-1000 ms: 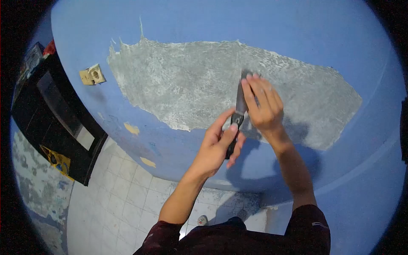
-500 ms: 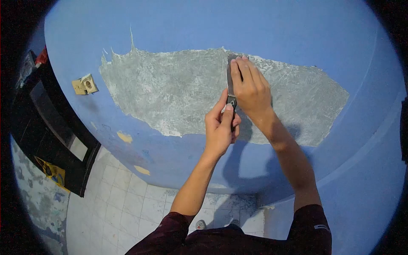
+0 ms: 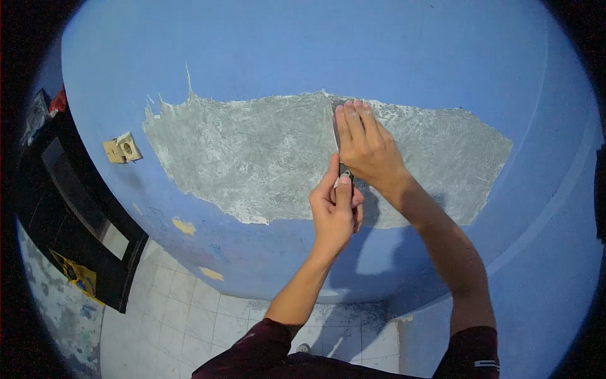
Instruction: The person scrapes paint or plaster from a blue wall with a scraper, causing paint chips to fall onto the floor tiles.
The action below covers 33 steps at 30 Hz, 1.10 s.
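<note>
A putty knife point(image 3: 336, 134) with a metal blade and black handle lies against a grey bare patch point(image 3: 252, 151) in the blue wall, its tip near the patch's upper edge. My left hand point(image 3: 334, 208) is closed round the handle from below, thumb on top. Pressed flat over the blade is my right hand point(image 3: 369, 142), its fingers stretched out together and pointing up. Much of the blade is hidden under those fingers. Ragged paint edges border the patch, with thin torn strips at its upper left.
A beige wall socket point(image 3: 123, 148) sits left of the patch. Further left are a dark piece of furniture point(image 3: 69, 208) and a yellow bag point(image 3: 79, 275). White floor tiles point(image 3: 183, 309) lie below. The blue wall point(image 3: 404, 50) bends at the right.
The view has tilted, so the wall and patch sit lower in it. My right hand has slid slightly down the blade towards my left hand. Both hands stay on the putty knife.
</note>
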Available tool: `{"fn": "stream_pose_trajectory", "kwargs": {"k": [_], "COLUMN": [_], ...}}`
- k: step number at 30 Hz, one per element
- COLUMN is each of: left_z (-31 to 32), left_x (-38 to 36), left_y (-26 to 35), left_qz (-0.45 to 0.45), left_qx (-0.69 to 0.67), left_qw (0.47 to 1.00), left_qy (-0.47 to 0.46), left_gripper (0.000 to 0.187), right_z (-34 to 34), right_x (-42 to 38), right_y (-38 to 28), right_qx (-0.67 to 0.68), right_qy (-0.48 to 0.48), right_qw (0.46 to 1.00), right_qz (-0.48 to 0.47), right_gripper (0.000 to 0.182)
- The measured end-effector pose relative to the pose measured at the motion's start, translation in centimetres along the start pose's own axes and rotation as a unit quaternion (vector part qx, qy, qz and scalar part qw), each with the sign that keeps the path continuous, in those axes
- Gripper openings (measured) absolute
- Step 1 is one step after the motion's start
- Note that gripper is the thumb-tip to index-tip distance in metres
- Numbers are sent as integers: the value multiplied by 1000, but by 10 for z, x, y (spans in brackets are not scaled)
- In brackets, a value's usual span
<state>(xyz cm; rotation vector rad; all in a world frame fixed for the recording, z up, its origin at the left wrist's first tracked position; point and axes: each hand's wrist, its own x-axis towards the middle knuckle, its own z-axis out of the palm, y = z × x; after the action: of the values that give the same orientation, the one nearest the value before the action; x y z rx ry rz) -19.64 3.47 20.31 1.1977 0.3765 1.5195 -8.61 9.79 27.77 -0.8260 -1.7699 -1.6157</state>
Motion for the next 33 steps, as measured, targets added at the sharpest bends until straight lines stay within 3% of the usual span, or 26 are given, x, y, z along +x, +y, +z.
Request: {"fn": "stream_pose_trajectory", "kwargs": {"k": [3,5,7,9,12,15,19,23,25,27,30,33], "left_z": [-14,-29,-24,-11,-7,-20,-10,-5,-18,-37,-80,-108], "left_x": [0,5,5,4,5,4,6,5,8,10,23,38], "left_y": [7,18,14,-9,-6,5,-10,-15,-10,9,30,63], "left_qz": [-2,-32,-36,0,3,-7,-1,26,12,-18,-3,11], "left_qx": [1,56,56,37,0,33,48,-10,22,74,167,251], "left_qw": [1000,997,997,999,1000,999,999,1000,1000,997,985,966], "left_qy": [6,-30,-27,16,2,-7,10,2,-4,-17,-35,-58], "left_gripper": [49,49,48,50,51,51,47,49,49,45,41,39], "right_z": [-1,-1,4,3,4,-4,-3,-1,-8,-15,-35,-53], "right_x": [-2,2,-1,-4,-4,0,-2,0,-5,-3,-21,-61], "right_y": [-7,-19,-15,-4,4,-12,-9,8,0,-11,-46,-84], "right_qx": [-13,-36,-45,-28,-35,-58,-32,-68,-90,-23,10,95], "right_qy": [-15,-36,-18,4,10,-46,-21,-39,-51,-54,-58,-109], "right_qw": [1000,998,998,999,998,997,999,995,992,998,997,990], "right_qz": [-22,39,39,-17,-56,6,23,-59,-74,18,48,2], "right_gripper": [39,40,40,41,42,40,40,40,39,42,41,38]}}
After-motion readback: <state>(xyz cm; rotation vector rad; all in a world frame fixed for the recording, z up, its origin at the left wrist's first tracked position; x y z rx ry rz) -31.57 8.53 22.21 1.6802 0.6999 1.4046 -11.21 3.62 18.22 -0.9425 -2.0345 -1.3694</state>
